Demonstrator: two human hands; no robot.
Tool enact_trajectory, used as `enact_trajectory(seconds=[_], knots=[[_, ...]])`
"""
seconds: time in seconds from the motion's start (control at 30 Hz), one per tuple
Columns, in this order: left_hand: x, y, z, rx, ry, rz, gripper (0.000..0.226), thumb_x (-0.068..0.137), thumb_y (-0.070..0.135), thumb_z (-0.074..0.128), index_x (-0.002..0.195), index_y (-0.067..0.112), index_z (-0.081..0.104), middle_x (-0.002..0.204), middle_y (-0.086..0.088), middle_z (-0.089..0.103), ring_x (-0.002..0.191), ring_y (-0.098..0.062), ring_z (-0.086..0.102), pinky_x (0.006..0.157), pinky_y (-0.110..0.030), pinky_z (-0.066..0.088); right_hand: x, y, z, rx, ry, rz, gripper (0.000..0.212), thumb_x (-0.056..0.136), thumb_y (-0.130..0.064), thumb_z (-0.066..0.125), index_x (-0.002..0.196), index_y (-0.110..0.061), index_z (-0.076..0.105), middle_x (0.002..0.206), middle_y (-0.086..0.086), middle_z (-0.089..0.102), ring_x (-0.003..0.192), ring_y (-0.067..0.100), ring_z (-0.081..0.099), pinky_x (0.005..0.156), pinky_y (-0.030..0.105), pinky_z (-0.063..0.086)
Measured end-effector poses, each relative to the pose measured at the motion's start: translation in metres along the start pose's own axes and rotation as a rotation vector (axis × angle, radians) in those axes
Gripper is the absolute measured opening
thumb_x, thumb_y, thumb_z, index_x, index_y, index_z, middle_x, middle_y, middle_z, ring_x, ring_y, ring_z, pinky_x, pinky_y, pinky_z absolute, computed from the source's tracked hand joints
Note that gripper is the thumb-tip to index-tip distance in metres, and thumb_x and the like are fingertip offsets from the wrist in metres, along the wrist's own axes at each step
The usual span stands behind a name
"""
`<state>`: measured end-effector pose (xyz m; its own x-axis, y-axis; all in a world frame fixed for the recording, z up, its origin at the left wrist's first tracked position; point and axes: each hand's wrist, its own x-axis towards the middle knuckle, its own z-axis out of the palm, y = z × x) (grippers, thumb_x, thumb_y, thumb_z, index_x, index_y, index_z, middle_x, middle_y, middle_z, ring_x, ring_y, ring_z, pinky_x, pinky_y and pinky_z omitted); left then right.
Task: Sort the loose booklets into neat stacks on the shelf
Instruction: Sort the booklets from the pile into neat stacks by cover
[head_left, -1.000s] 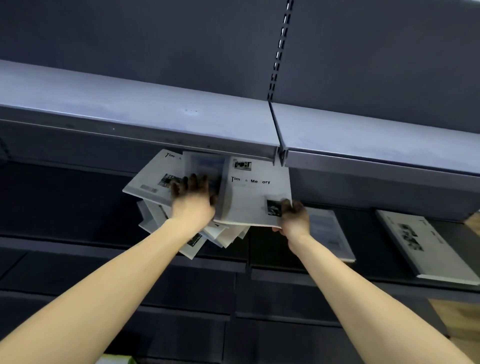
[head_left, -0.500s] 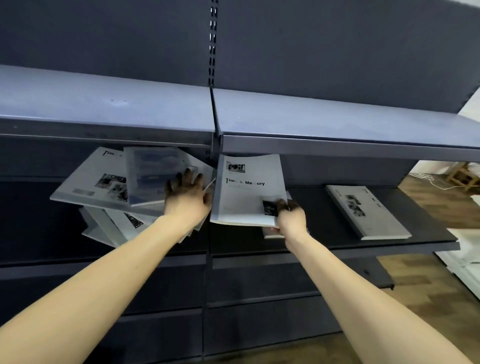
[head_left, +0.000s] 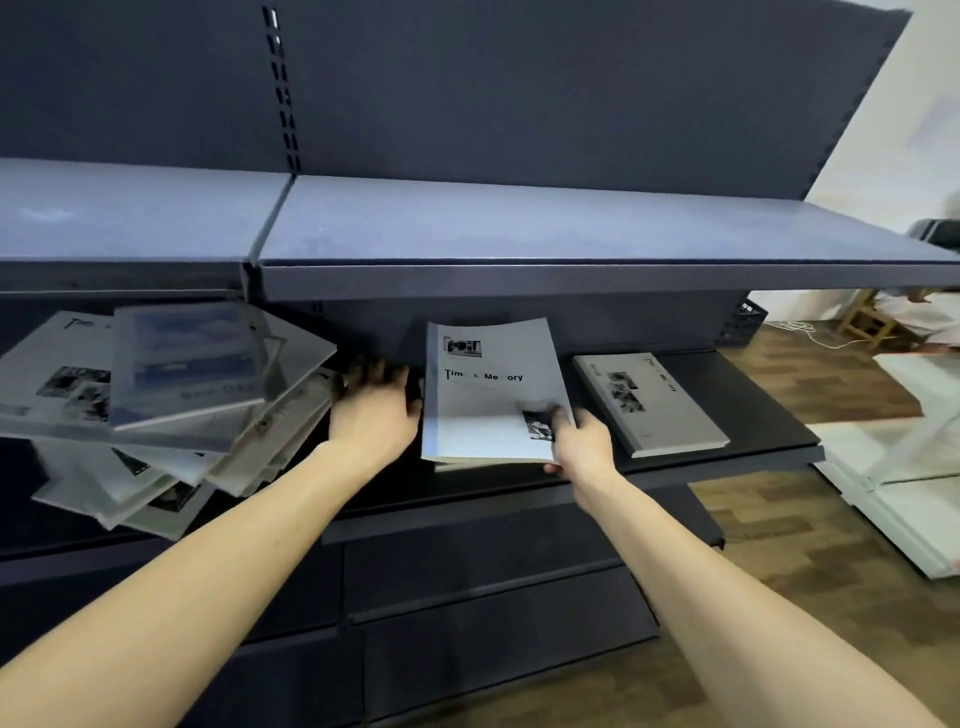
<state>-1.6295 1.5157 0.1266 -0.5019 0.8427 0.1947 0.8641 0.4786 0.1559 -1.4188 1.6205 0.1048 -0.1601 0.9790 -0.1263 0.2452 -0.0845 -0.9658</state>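
My right hand (head_left: 579, 441) pinches the lower right corner of a white "Time & Memory" booklet (head_left: 485, 400), held just above the dark middle shelf (head_left: 753, 410) over another booklet whose edge shows beneath. My left hand (head_left: 376, 402) reaches between that booklet and a messy pile of loose booklets (head_left: 156, 405) at the left, fingers spread, holding nothing. A grey booklet (head_left: 649, 402) lies flat on the shelf to the right.
An upper shelf board (head_left: 519, 234) overhangs the middle shelf closely. Lower dark shelves (head_left: 493, 597) sit below. Wooden floor (head_left: 831, 374), white panels (head_left: 909, 467) and a small wooden stool (head_left: 867, 322) lie at the right.
My right hand has carried the "Time & Memory" booklet rightward, away from the pile. My left hand has come off the pile and now sits beside the held booklet. My view has swung right.
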Motion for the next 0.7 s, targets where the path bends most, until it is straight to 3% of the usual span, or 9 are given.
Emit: enact_trajectory(seconds=[0.2,0.53,0.7], knots=[[0.002,0.049,0.013,0.041,-0.041,0.045,0.058,0.095,0.039,0.048,0.149,0.025,0.033,0.156,-0.007,0.028,0.145,-0.035,0.017,0.117,-0.054,0.018,0.012,0.013,-0.05,0.02,0.056,0.02,0.02,0.104,-0.023,0.044,0.101,-0.013,0.061,0.087,-0.002,0.061,0.071,0.013,0.057,0.043,0.024,0.05],[-0.012,0.12,0.027,0.114,-0.031,0.07,0.057,0.092,0.038,0.05,0.145,0.022,0.038,0.149,-0.01,0.034,0.14,-0.034,0.024,0.112,-0.051,0.027,0.03,0.037,-0.119,0.059,0.078,0.075,0.023,0.103,-0.024,0.044,0.107,-0.012,0.063,0.099,0.005,0.067,0.075,0.019,0.062,0.042,0.022,0.048],[-0.019,0.151,0.036,0.134,-0.046,0.072,0.06,0.092,0.039,0.048,0.147,0.02,0.034,0.148,-0.011,0.035,0.139,-0.033,0.025,0.111,-0.05,0.028,0.033,0.046,-0.149,0.043,0.09,0.061,0.023,0.103,-0.021,0.042,0.102,-0.009,0.062,0.091,0.005,0.065,0.065,0.019,0.058,0.036,0.019,0.042]])
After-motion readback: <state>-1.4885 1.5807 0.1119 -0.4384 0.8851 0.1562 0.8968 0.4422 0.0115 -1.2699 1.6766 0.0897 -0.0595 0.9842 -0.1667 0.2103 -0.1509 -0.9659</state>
